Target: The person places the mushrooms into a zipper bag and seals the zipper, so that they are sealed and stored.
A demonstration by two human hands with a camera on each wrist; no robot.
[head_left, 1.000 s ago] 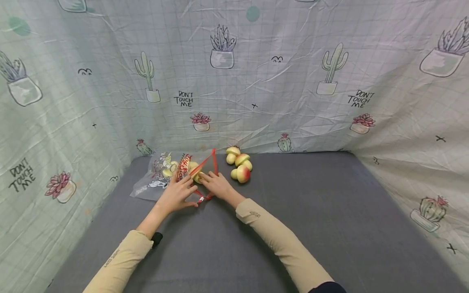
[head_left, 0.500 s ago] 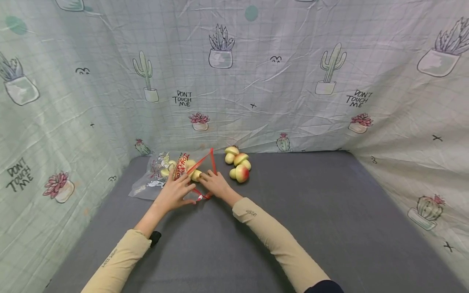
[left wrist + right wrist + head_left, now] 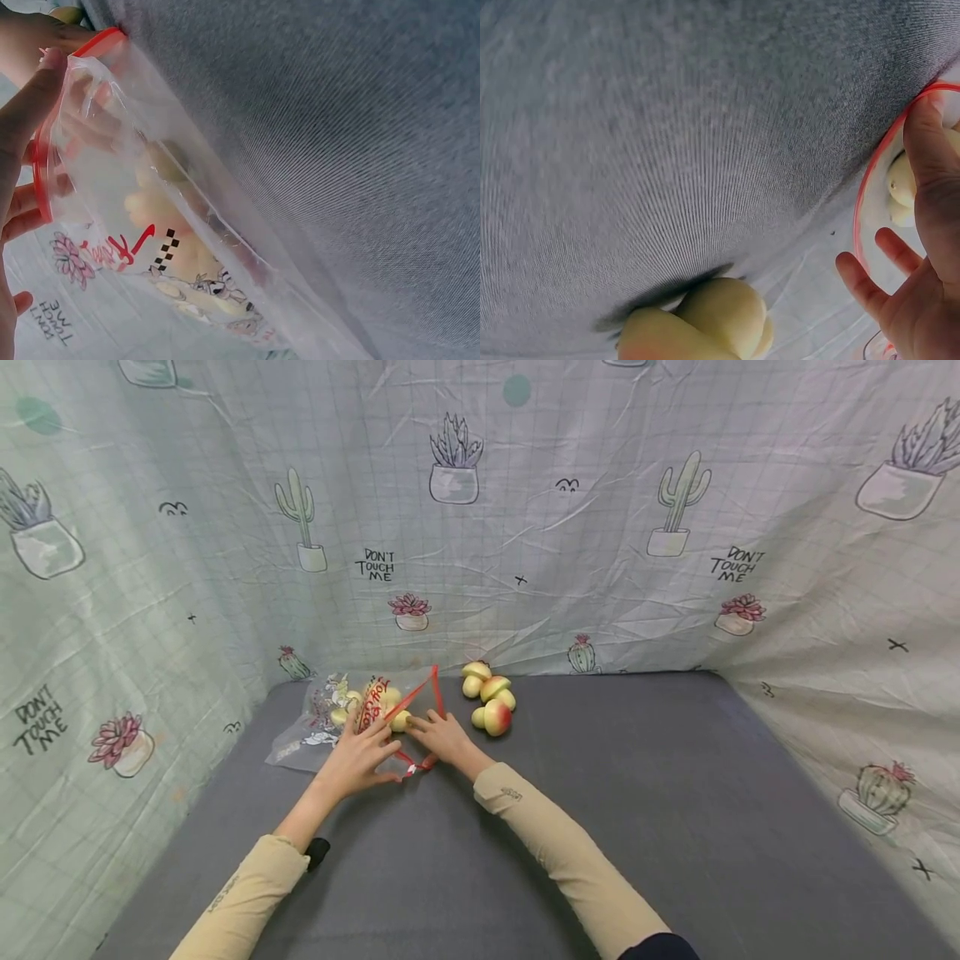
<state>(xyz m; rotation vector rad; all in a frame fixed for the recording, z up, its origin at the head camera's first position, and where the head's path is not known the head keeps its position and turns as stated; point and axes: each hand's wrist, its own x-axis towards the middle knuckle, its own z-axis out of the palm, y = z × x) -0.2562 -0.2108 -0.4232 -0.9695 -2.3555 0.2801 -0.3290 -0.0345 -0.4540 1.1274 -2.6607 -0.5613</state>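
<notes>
A clear plastic bag [image 3: 296, 745] with red edging and printed cartoon figures lies at the back left. Several pale yellow mushroom-shaped pieces [image 3: 401, 720] are inside it. My left hand [image 3: 358, 758] rests at the bag's mouth, its fingers spread across the red rim [image 3: 43, 180] and its thumb near the slider. From the other side my right hand [image 3: 448, 745] reaches into the mouth, fingertips near a piece in the bag; its thumb [image 3: 928, 139] touches the rim in the right wrist view. Whether those fingertips touch the piece cannot be told.
Just right of the bag, 3 mushroom-shaped pieces lie on the grey table: one with a red-blushed cap [image 3: 498, 717], one behind it [image 3: 495, 688] and one farthest back [image 3: 476, 677]. A cactus-print cloth [image 3: 525, 610] hangs behind and along both sides.
My right hand's fingers have drawn slightly back from the piece just inside the bag's mouth, which shows more plainly. My left hand and the loose pieces stay about where they were.
</notes>
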